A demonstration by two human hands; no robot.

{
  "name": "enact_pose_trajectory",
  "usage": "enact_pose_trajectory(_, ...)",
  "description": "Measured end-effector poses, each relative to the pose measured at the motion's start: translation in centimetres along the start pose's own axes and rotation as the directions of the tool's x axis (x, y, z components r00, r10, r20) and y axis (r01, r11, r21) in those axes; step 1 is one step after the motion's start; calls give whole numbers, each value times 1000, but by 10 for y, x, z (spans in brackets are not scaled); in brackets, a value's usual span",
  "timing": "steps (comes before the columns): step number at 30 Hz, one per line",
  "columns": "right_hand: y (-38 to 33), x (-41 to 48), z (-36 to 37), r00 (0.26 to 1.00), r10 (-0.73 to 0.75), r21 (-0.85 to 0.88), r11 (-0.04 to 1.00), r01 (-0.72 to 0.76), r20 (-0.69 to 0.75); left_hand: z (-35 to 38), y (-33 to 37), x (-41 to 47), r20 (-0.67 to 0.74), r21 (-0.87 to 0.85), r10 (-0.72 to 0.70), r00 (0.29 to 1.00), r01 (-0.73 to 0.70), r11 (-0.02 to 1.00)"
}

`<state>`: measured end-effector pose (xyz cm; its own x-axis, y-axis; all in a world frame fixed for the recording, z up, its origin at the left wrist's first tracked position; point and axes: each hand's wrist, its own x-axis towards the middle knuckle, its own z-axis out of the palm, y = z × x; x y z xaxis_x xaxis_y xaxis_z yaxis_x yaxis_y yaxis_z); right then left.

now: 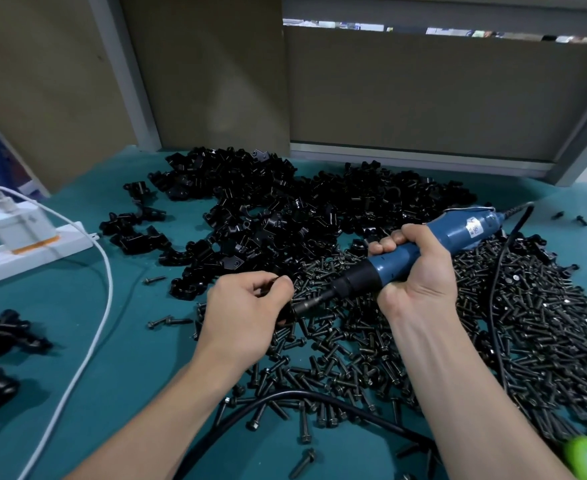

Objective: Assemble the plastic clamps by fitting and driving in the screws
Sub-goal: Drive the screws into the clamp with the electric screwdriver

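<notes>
left hand pinches clamp; right hand grips screwdriver.

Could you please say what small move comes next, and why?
Probably run the electric screwdriver: the right hand holds its bit against the black clamp pinched in the left hand, so driving looks ready, though the screw is hidden.

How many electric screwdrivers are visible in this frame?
1. The blue electric screwdriver is gripped in the right hand above the screw pile, its tip against the black clamp piece the left hand pinches. No other shows.
</notes>
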<state>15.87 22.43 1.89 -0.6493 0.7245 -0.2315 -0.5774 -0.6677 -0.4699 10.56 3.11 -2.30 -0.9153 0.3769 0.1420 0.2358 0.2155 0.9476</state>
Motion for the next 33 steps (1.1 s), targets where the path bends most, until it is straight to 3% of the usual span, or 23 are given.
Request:
enact_pose_trajectory(18,6,0,-1,1000,-1,-3,1000,1,4,-1,2,-2,-9,45,-7,1000,8,999)
enact_pose_trajectory(33,5,-7,5,994,-33,7,999,32,102,-4,4,-1,-2,89,-53,999,53,995)
